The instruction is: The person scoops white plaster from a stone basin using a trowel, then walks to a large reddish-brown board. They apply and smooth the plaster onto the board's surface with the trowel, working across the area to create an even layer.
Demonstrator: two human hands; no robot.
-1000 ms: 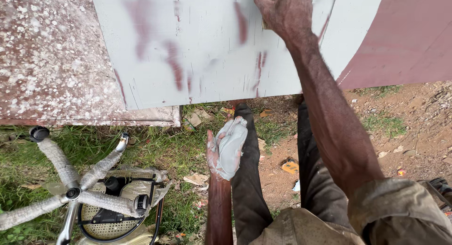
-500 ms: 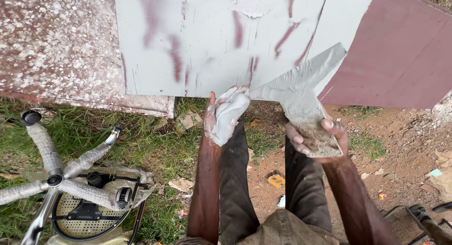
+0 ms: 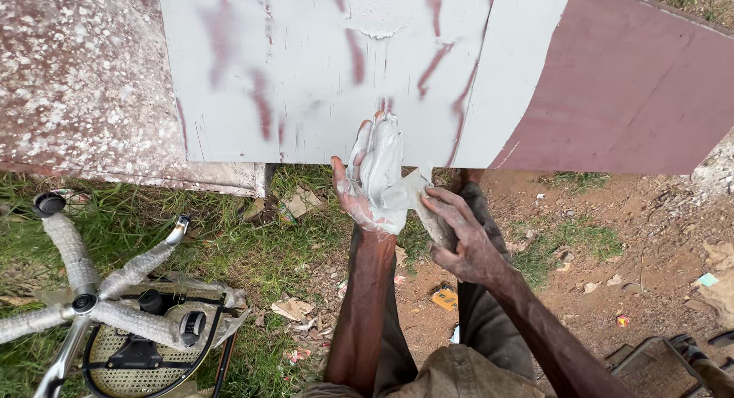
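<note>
The left hand (image 3: 376, 180) lies spread flat, palm up, heaped with grey putty (image 3: 382, 165). The right hand (image 3: 462, 241) pinches a scraper (image 3: 428, 211) touching the putty's right edge, below the grey panel (image 3: 306, 84).

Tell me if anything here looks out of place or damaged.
An office chair base lies overturned in the grass, wheels up. The grey coat on the panel is patchy, with reddish streaks showing through. The left hand is smeared with grey paste.
</note>
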